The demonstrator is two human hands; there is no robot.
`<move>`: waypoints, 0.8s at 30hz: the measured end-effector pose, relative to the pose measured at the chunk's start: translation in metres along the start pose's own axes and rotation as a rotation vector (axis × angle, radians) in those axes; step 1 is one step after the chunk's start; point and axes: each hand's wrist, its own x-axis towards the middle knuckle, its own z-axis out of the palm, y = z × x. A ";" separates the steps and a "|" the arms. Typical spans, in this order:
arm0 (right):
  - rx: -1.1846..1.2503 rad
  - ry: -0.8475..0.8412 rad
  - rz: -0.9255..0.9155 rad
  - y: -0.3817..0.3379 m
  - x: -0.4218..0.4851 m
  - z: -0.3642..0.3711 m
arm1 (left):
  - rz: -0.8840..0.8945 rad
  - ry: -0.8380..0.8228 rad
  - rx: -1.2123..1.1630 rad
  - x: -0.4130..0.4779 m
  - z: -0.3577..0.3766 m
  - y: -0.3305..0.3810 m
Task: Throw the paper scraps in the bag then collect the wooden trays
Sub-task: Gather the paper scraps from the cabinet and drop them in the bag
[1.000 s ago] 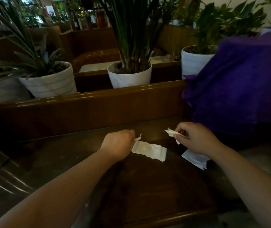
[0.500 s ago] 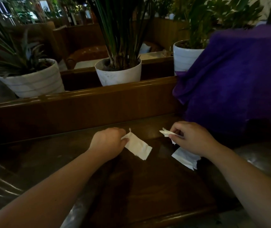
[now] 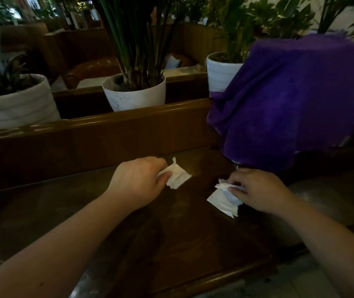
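Note:
My left hand (image 3: 139, 181) pinches a white paper scrap (image 3: 178, 176) just above the dark wooden tray (image 3: 171, 244) in front of me. My right hand (image 3: 257, 190) holds a small crumpled white scrap (image 3: 225, 186) between thumb and fingers. Under that hand lies a second white paper piece (image 3: 221, 202) at the tray's right side, partly hidden by the fingers. A purple bag (image 3: 296, 100) of soft fabric stands at the right, just behind my right hand.
A dark wooden partition (image 3: 96, 134) runs across behind the table. Beyond it stand white plant pots (image 3: 135, 93), one at the left (image 3: 14, 104) and one at the right (image 3: 221, 72). A shiny metal surface (image 3: 322, 201) lies at the far right.
My left hand has lifted its paper scrap off the tray and folded it smaller. The right hand has stayed over its papers. The view has shifted a little.

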 end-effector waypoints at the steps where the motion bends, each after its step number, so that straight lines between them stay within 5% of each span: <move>1: -0.017 -0.017 -0.005 0.001 -0.002 0.005 | 0.009 -0.002 -0.006 0.001 0.002 0.003; 9: 0.025 -0.068 0.013 -0.008 -0.011 0.016 | 0.079 -0.022 0.014 0.005 0.020 0.014; 15: -0.022 0.039 -0.017 -0.020 -0.022 0.016 | 0.127 -0.020 0.007 -0.002 0.024 0.020; 24: -0.006 0.198 0.191 -0.058 -0.081 -0.009 | 0.302 0.043 -0.073 -0.042 0.001 0.033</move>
